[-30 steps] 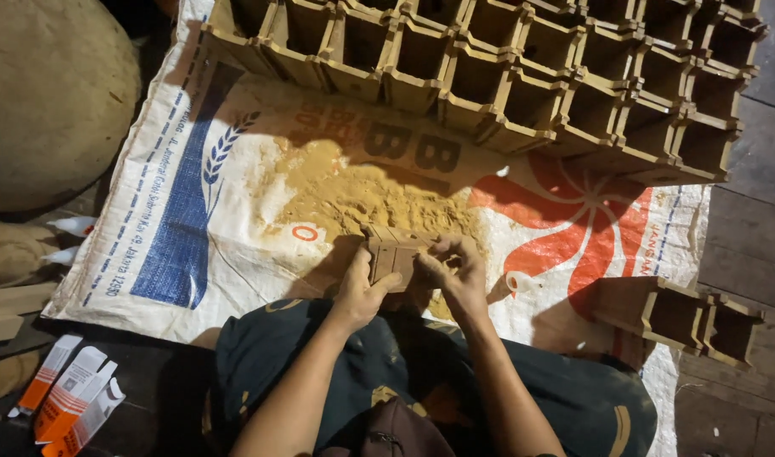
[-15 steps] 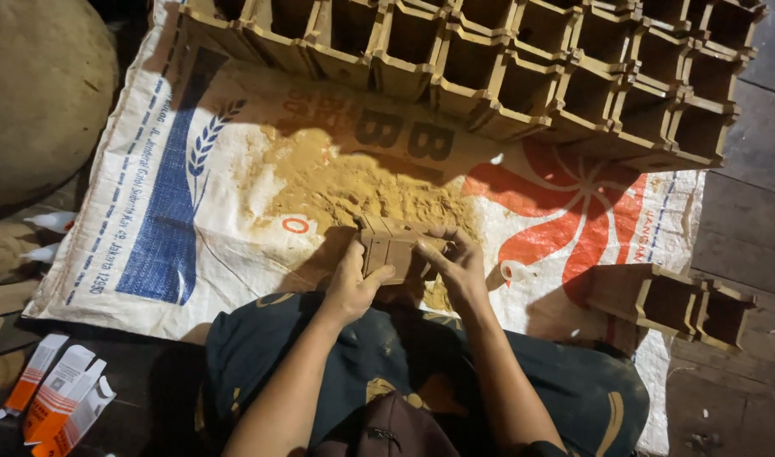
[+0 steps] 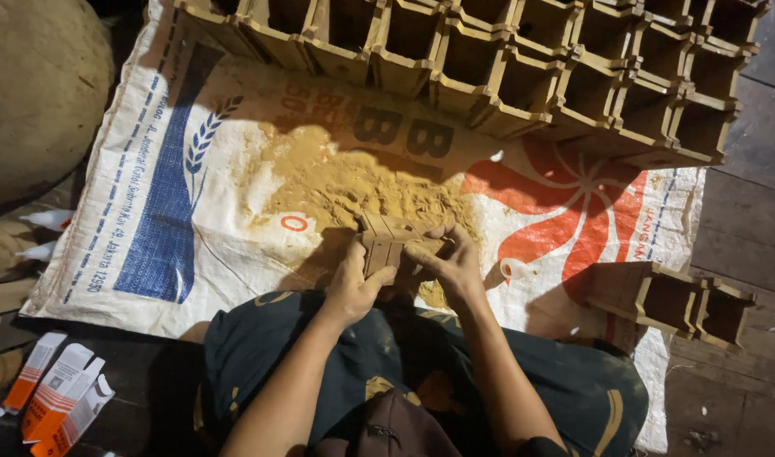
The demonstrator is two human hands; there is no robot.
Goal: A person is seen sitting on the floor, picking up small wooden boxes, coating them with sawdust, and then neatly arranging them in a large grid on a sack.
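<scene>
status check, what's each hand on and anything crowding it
Left hand and right hand: both grip small wooden box piece, thumbs on it. Held over sawdust pile on printed sack. Rows of finished wooden boxes behind, apart.

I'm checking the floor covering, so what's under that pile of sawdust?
The sawdust lies on a printed woven sack spread flat. The sack's print shows around the pile; the part beneath the pile is covered. The floor under the sack is hidden too.
</scene>
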